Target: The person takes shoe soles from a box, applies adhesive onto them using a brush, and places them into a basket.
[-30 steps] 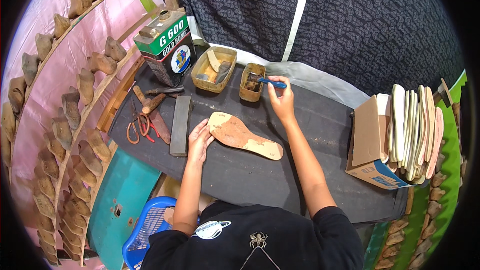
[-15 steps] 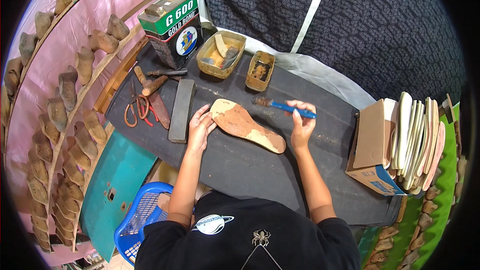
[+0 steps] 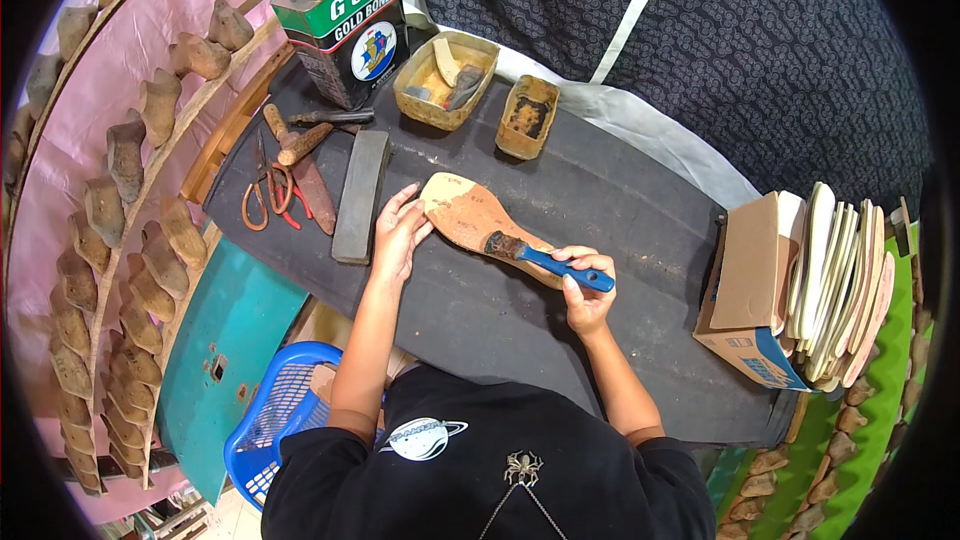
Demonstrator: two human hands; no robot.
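Note:
A tan shoe sole (image 3: 467,211) lies at a slant over the dark table, its wide pale end at the upper left. My left hand (image 3: 399,237) grips that end by its edge. In my right hand (image 3: 588,290) is a blue-handled brush (image 3: 560,266). Its dark, caked bristles rest on the middle of the sole, and the handle covers part of the narrow end. A darker brown coat covers much of the sole's face. Beyond the sole stands a small rectangular tub (image 3: 528,118) with dark residue inside.
Left of the sole are a grey sharpening block (image 3: 361,198), scissors (image 3: 266,185) and a hammer (image 3: 295,143). A green-and-black metal can (image 3: 345,30) and a yellowish tub (image 3: 446,81) stand behind. At right, a cardboard box (image 3: 745,280) holds several upright soles. A blue basket (image 3: 275,420) sits lower left.
My right hand has brought the brush down and left, from above the table beside the sole onto its surface. The left hand keeps its hold on the wide end.

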